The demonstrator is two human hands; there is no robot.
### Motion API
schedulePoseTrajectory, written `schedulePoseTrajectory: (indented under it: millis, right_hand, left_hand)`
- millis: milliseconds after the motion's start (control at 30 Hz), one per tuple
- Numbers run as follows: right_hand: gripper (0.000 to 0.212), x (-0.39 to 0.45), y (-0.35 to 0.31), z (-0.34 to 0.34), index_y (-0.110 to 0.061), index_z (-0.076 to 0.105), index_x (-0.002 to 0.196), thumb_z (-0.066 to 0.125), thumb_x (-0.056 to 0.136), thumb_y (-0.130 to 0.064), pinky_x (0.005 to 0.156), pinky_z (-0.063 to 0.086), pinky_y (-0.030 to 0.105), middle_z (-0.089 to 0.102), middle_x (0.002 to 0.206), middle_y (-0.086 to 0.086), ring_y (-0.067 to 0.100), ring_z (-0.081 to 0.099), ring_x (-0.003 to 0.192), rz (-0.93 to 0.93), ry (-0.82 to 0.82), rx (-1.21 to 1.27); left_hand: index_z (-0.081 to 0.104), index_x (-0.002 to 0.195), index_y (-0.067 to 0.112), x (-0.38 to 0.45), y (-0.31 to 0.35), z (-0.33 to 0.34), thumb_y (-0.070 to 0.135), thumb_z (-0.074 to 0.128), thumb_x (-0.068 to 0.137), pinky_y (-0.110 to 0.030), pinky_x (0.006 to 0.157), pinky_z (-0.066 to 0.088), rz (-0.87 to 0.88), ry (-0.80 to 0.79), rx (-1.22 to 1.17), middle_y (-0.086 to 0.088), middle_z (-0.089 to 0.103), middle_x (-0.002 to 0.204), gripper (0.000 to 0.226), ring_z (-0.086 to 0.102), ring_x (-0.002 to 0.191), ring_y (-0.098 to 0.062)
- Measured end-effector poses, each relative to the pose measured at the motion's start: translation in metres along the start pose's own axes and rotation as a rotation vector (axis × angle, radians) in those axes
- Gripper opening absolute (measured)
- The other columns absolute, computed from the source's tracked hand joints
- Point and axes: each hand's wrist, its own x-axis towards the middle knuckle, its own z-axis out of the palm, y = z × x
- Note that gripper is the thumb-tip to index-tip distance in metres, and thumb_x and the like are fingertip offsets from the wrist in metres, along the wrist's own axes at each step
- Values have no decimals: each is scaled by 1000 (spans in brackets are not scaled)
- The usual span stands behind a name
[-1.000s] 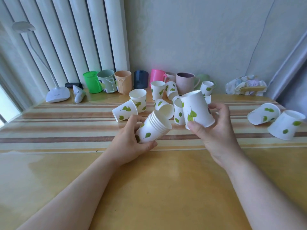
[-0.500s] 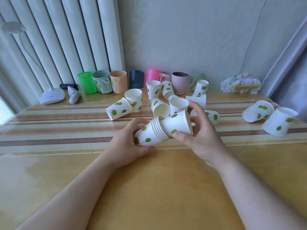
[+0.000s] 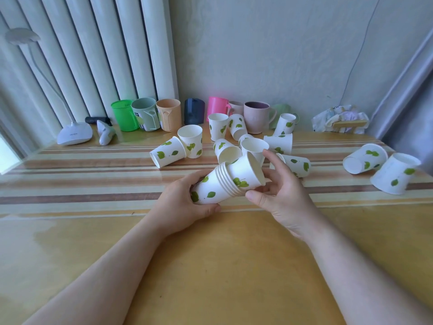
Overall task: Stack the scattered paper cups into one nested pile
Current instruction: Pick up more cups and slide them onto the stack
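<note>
no readable text, labels or numbers

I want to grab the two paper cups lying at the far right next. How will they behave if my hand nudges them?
Both far-right cups lie tipped over on the smooth, glossy table, so a nudge would probably send them rolling in a curve, since they taper. They look thin and light; they would likely skid away and dent if squeezed hard.

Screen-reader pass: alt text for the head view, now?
Left hand holds a nested pile of leaf-print paper cups on its side while the right hand seats another cup in its mouth. Loose cups lie scattered on the striped table behind.
</note>
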Motion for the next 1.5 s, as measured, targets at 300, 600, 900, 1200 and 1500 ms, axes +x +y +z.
schedulePoseTrajectory:
  millis: [300, 600, 900, 1200, 1500]
  right_hand:
    - [69, 33, -2, -34, -46, 61, 136, 69, 84, -1, 89, 57, 40, 63, 130, -11, 9, 61, 105, -20, 608, -319]
    - [86, 61, 36, -51, -37, 36, 159, 73, 85, -18, 117, 35, 52, 43, 163, -5, 42, 32, 147, 130, 255, -1136]
    - [56, 40, 17, -38, -31, 58, 127, 86, 79, -23, 102, 49, 44, 52, 129, 1, 36, 51, 130, 116, 650, -566]
    - [37, 16, -25, 24, -30, 73, 118, 84, 82, -26, 87, 56, 38, 83, 108, -5, 21, 76, 99, 190, 280, 573]
    - [45, 23, -31, 33, -23, 69, 125, 78, 81, -26, 91, 59, 39, 78, 126, 1, 19, 75, 109, 70, 221, 458]
  left_hand:
    - [58, 140, 50, 4, -7, 2, 45, 96, 69, -38, 101, 58, -49, 8, -118, 26, 74, 118, 81, 69, 110, 1]
    - [57, 143, 51, 7, -7, 2, 48, 95, 72, -33, 100, 57, -50, -9, -131, 26, 73, 118, 81, 67, 111, 4]
    - [57, 140, 53, 6, -3, 1, 44, 94, 75, -30, 98, 57, -31, -10, -136, 29, 72, 115, 76, 66, 110, 8]
    - [57, 141, 51, 5, -3, 2, 41, 95, 75, -32, 100, 57, -17, -18, -133, 28, 73, 119, 77, 66, 111, 6]
    - [57, 143, 50, 6, -4, 3, 45, 95, 73, -32, 101, 57, -24, -13, -123, 26, 73, 119, 80, 66, 113, 5]
